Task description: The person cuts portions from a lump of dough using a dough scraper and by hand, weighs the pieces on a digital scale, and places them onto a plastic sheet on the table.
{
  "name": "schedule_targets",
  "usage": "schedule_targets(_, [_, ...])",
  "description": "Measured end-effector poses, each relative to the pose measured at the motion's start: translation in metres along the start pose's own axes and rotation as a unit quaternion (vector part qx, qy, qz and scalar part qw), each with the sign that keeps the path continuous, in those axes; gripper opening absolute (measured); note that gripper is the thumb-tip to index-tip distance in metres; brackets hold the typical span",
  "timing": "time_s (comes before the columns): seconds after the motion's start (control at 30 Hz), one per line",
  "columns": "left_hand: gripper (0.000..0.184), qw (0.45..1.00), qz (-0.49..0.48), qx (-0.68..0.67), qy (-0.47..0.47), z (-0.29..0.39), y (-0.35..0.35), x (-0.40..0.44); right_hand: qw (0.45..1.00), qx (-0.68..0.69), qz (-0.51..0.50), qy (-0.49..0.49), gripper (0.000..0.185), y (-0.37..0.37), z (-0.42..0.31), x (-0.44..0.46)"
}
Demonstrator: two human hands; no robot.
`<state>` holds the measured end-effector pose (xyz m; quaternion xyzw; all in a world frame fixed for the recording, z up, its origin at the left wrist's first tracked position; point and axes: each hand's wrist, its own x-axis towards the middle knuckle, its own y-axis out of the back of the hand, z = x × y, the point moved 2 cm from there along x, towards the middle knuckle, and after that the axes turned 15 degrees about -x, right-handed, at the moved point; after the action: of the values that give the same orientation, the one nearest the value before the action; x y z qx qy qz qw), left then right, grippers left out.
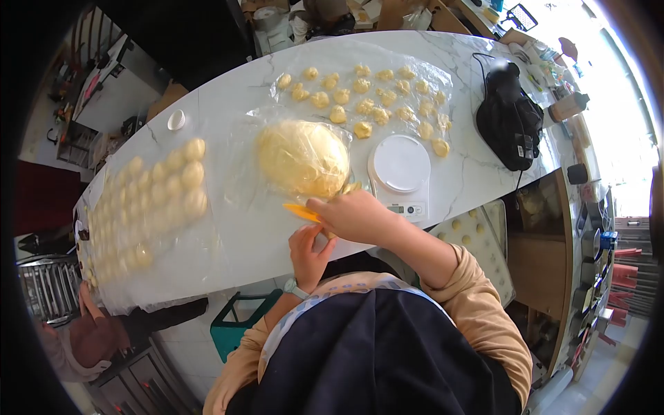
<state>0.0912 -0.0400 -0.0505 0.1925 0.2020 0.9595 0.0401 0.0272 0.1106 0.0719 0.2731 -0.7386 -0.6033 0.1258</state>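
My right hand [354, 216] is closed around an orange dough scraper [301, 211], its blade pointing left just below the big dough mass. My left hand [309, 253], with a watch on the wrist, is right beneath the scraper; its fingers are curled, and what lies between them is partly hidden. A large yellow dough mass [304, 158] sits on the table, partly under clear plastic film. A small dough strip [352, 187] shows just beyond my right hand. To the right of the dough stands a white kitchen scale [401, 163] with nothing on its platform.
Many small dough pieces [362, 86] lie on plastic sheeting at the back of the marble-look table [235, 259]. Rows of dough balls [194, 174] sit under film at left, near a white cup [176, 120]. A black bag [510, 117] lies at right. Another person [90, 339] is at lower left.
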Motion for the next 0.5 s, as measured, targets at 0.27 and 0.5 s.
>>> schedule_targets(0.27, [0.033,0.997,-0.049,-0.035,-0.049,0.010,0.001,0.005,0.982,0.037,0.184,-0.011,0.024,-0.085,-0.002,-0.023])
schedule_targets(0.5, [0.025,0.959,-0.127,-0.250,0.032,0.057,-0.018,0.018,0.781,0.194,0.523,-0.282,0.021,-0.109,0.021,-0.109])
